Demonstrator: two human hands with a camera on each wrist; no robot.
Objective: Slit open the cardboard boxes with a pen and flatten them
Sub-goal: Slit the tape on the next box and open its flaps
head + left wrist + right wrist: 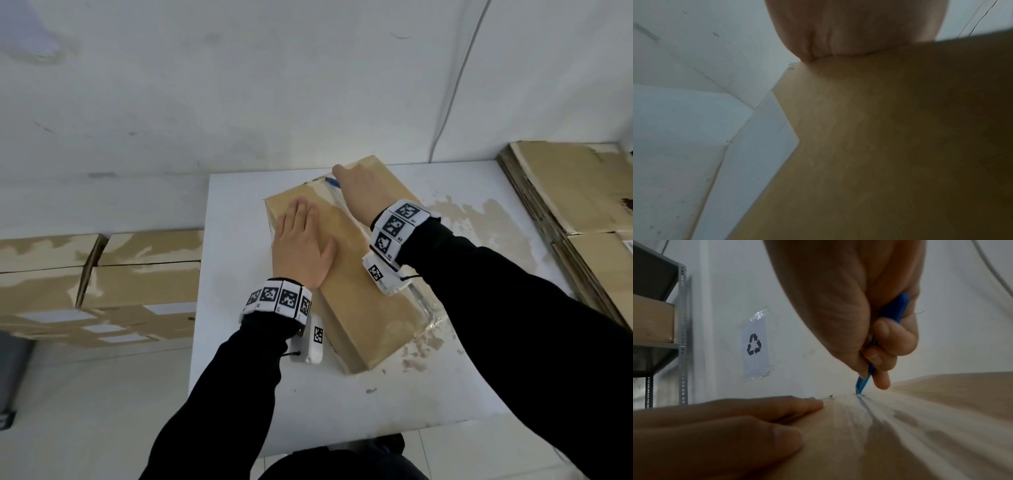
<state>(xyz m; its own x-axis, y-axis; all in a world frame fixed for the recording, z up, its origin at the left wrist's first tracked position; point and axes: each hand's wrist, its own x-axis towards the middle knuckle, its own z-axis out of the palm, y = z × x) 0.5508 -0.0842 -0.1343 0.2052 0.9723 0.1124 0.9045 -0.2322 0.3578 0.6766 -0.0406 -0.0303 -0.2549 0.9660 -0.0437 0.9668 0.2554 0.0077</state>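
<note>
A brown cardboard box [363,301] lies on the white table [342,404], its top seam covered with clear tape [900,418]. My left hand [301,246] presses flat on the box's left half, fingers straight; the left wrist view shows its palm [849,29] against the cardboard [879,146]. My right hand [359,192] grips a blue pen [865,379] near the box's far end. The pen's tip sits in the taped seam at the far edge. In the head view only a short blue bit of the pen [333,181] shows.
Flattened cardboard sheets [575,192] are stacked at the table's right side. Closed boxes [102,284] stand stacked on the floor to the left. A metal shelf [657,337] and a taped recycling sign [755,344] are by the wall beyond.
</note>
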